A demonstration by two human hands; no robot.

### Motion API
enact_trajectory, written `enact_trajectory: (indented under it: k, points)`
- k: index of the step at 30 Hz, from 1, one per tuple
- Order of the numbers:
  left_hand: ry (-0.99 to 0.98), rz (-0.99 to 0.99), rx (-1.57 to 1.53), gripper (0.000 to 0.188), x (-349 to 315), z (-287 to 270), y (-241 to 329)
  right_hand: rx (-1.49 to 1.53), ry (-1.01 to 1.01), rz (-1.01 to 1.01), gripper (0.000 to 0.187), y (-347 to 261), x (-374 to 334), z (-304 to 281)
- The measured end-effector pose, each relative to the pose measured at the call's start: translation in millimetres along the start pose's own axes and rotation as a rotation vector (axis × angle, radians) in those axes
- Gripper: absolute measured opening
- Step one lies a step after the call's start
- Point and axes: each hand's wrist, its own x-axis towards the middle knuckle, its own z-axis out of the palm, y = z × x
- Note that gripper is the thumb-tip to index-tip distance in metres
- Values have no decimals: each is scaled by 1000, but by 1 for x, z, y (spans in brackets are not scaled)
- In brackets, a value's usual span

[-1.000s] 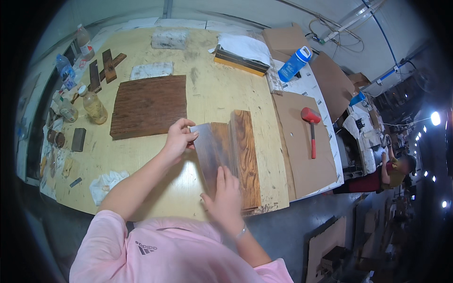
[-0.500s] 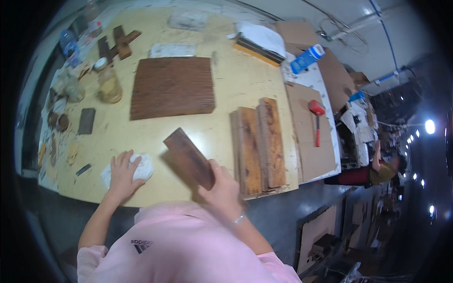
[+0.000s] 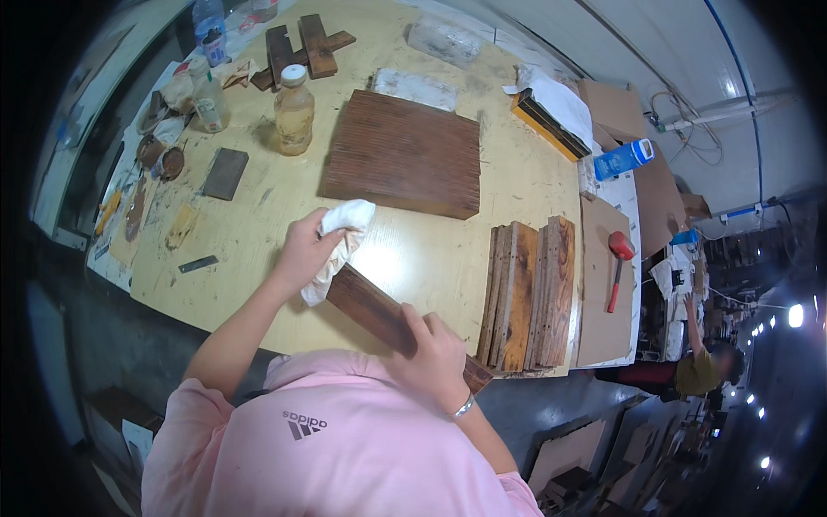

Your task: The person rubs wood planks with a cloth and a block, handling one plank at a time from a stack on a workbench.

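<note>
My left hand (image 3: pixel 303 252) is closed around a crumpled white cloth (image 3: pixel 351 226), which bears brownish stains. It presses the cloth at the far end of a narrow, dark brown wooden board (image 3: pixel 372 308). My right hand (image 3: pixel 438 355) grips this board nearer to me, fingers over its upper side. The board slants from the cloth down toward my body, its near end (image 3: pixel 478 376) showing past my right wrist. Beyond it lies a broad block of dark brown wood (image 3: pixel 403 153) with a ridged surface. Several lighter brown boards (image 3: pixel 530 297) stand side by side to the right.
On the left are a jar of yellowish liquid (image 3: pixel 294 119), a dark grey block (image 3: pixel 226 173), a small metal strip (image 3: pixel 199 264) and bottles (image 3: pixel 209 30). At right lie a red mallet (image 3: pixel 620 246) on cardboard and a blue bottle (image 3: pixel 622 160). A person (image 3: pixel 702 370) stands farther off.
My left hand has picked the cloth up off the table and brought it onto the board's far end. The board now slants lower, still in my right hand. The view has shifted.
</note>
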Motion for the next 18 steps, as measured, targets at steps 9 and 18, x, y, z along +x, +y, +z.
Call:
enact_trajectory:
  k: [9, 18]
  points:
    - [173, 5, 120, 22, 20, -24, -27, 40, 169, 162, 73, 18, -14, -10]
    - [149, -105, 378, 27, -23, -53, -85, -250, 348, 725, 69, 130, 0, -45]
